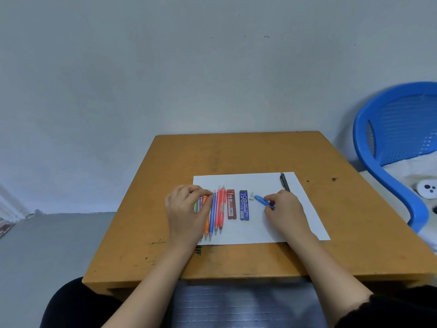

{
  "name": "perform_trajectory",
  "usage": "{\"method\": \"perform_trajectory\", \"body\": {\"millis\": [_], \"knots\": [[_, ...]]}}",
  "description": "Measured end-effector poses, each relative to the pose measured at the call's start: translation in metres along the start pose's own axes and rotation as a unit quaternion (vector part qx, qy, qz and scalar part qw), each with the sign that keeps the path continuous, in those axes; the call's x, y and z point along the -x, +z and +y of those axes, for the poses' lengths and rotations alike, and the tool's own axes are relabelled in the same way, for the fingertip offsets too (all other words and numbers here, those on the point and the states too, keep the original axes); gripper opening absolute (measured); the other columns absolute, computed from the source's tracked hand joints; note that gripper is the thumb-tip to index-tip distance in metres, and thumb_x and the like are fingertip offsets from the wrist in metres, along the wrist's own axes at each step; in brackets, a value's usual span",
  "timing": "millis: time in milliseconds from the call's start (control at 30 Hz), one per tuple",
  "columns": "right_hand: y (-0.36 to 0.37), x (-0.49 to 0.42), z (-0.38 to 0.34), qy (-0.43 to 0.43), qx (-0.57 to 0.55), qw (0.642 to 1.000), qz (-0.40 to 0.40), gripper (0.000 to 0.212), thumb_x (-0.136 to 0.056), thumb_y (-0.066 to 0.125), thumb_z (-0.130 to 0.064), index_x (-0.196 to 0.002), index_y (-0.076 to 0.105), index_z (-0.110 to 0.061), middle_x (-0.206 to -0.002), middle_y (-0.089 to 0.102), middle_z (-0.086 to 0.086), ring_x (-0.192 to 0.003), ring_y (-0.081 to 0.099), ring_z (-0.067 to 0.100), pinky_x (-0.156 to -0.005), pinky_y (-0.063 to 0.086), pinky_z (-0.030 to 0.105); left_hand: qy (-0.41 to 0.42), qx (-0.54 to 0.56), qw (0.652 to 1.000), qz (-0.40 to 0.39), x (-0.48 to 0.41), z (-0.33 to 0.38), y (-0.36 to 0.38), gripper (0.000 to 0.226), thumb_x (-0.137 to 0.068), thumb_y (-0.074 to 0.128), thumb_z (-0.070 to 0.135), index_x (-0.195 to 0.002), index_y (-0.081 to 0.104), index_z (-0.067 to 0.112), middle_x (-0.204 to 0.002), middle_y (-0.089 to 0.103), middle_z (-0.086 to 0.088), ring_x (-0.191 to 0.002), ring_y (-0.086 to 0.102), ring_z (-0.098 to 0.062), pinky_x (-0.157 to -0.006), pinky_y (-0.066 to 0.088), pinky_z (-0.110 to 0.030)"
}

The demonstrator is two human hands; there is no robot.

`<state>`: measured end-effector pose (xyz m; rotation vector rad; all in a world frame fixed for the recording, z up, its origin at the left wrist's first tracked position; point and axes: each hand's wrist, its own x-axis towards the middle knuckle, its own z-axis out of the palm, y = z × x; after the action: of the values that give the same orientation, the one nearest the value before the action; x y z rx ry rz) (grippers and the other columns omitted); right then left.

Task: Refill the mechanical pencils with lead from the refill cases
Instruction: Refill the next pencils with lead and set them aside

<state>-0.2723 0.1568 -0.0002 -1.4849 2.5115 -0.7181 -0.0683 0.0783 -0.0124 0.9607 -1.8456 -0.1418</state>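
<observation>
Your forearms are reaching in over the near edge of the tabletop (pixel 236 150), with both hands working on a sheet of paper (pixel 272 183) lying toward its middle. Your right hand (pixel 286 207) is gripping a blue pencil (pixel 261 200), fingers curled round the barrel near the paper's right half, its free end pointing toward two small white pieces (pixel 251 194) lying just beside it. Your left hand (pixel 186 207) is hovering at the paper's left edge, fingertips pinching what looks like a thin lead (pixel 211 194) above the row of pencils (pixel 216 209). A red case (pixel 231 205) and a blue case (pixel 244 205) are lying side by side between your hands. A black pen (pixel 284 182) is resting at the paper's far right corner, and a blue chair (pixel 390 138) is standing off the tabletop's right edge.

The risk, by all appearances, is sitting in that pinch. Squeezing or bending the lead while carrying it across could snap it. Missing the barrel's narrow opening could drop it among the row, where finding it would be hard. The white pieces, likely the pencil's cap and eraser, are lying loose, and a sweeping wrist could flick them off the paper.
</observation>
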Motion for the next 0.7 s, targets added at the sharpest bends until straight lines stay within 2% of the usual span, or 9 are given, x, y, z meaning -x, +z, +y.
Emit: {"method": "perform_trajectory", "body": {"millis": [167,300,367,500,600,700], "knots": [[0.000,-0.002,0.001,-0.003,-0.010,1.000,0.019,0.036,-0.094,0.048,-0.010,-0.127,0.061,-0.017,-0.111,0.059,0.004,-0.099,0.056,0.017,-0.084,0.045,0.025,0.004,-0.008,1.000,-0.009,-0.003,0.000,0.011,0.030,-0.084,0.056,0.042,-0.084,0.073,0.017,-0.087,0.068,0.004,-0.092,0.053,-0.010,-0.085,0.031,-0.029],[-0.002,-0.003,-0.002,-0.022,-0.033,0.998,0.053,0.036,-0.094,0.050,-0.011,-0.128,0.060,-0.016,-0.098,0.056,0.001,-0.081,0.048,0.011,-0.072,0.041,0.020,0.028,-0.012,1.000,0.004,0.003,-0.004,0.015,0.022,-0.084,0.060,0.037,-0.082,0.073,0.018,-0.084,0.067,0.005,-0.091,0.053,-0.010,-0.082,0.028,-0.027],[-0.003,-0.003,-0.006,-0.050,-0.062,0.993,0.082,0.036,-0.093,0.052,-0.010,-0.127,0.060,-0.014,-0.092,0.052,-0.001,-0.078,0.046,0.010,-0.069,0.038,0.020,0.039,-0.019,0.999,0.012,0.006,-0.006,0.015,0.020,-0.084,0.061,0.035,-0.083,0.073,0.019,-0.084,0.067,0.005,-0.091,0.054,-0.011,-0.082,0.030,-0.029],[-0.002,-0.002,-0.019,-0.129,-0.124,0.976,0.124,0.033,-0.092,0.056,-0.007,-0.124,0.062,-0.010,-0.095,0.055,0.001,-0.080,0.049,0.009,-0.067,0.047,0.020,0.065,-0.035,0.997,0.029,0.006,-0.006,0.016,0.019,-0.085,0.062,0.033,-0.083,0.073,0.018,-0.085,0.067,0.004,-0.091,0.055,-0.013,-0.083,0.030,-0.030],[0.003,-0.004,-0.027,-0.205,-0.137,0.958,0.145,0.031,-0.090,0.058,-0.001,-0.120,0.065,-0.007,-0.096,0.058,0.007,-0.080,0.049,0.008,-0.065,0.040,0.007,0.079,-0.047,0.995,0.035,0.007,-0.006,0.015,0.020,-0.086,0.061,0.033,-0.084,0.073,0.017,-0.086,0.068,0.003,-0.091,0.054,-0.013,-0.082,0.029,-0.029],[0.011,-0.007,-0.032,-0.245,-0.138,0.947,0.153,0.028,-0.089,0.058,-0.001,-0.115,0.066,-0.006,-0.097,0.059,0.008,-0.084,0.049,0.006,-0.068,0.036,0.004,0.087,-0.059,0.994,0.040,0.008,-0.006,0.015,0.019,-0.085,0.063,0.033,-0.085,0.074,0.016,-0.086,0.068,0.003,-0.092,0.054,-0.012,-0.083,0.032,-0.032]]}}
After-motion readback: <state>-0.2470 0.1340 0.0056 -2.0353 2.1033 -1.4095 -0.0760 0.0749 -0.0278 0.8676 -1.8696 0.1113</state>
